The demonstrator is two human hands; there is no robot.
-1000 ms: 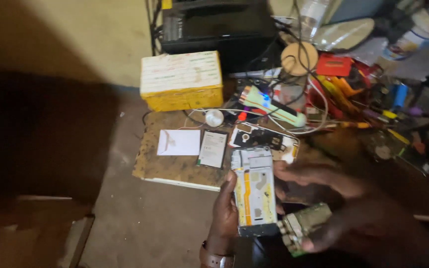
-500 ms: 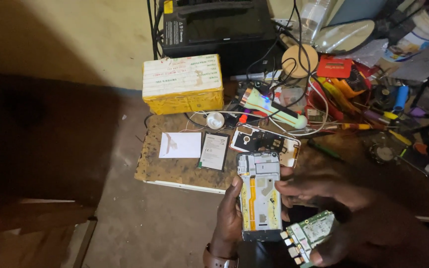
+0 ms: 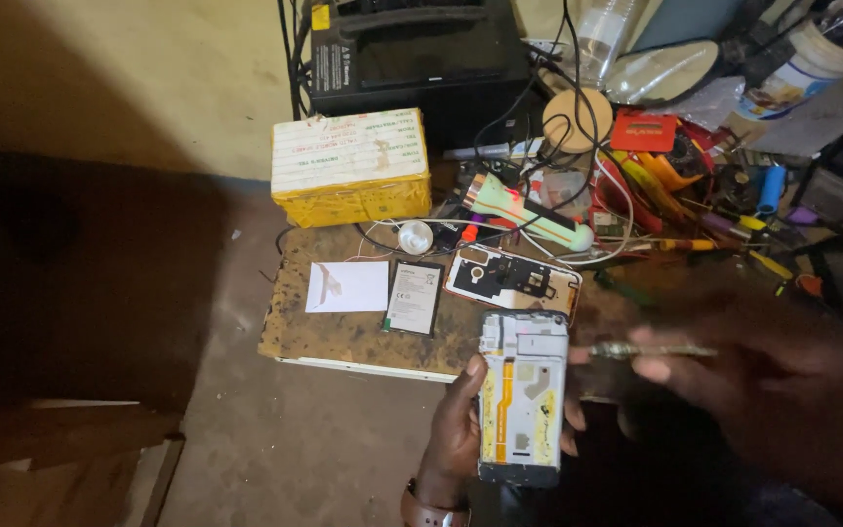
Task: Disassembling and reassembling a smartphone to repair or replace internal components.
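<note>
Gripping opened phone (image 3: 523,395), left hand (image 3: 456,429); right hand (image 3: 773,390) with tool (image 3: 651,349).

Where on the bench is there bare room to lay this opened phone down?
The board has a bare strip along its near edge, below the white card and the battery. Left of the board, the grey surface in front of the yellow box is free. Right of the back cover it is crowded with tools and wires.

Opened phone frame (image 3: 522,395) held upright; blurred thin tool (image 3: 651,349), perhaps a screwdriver.
</note>
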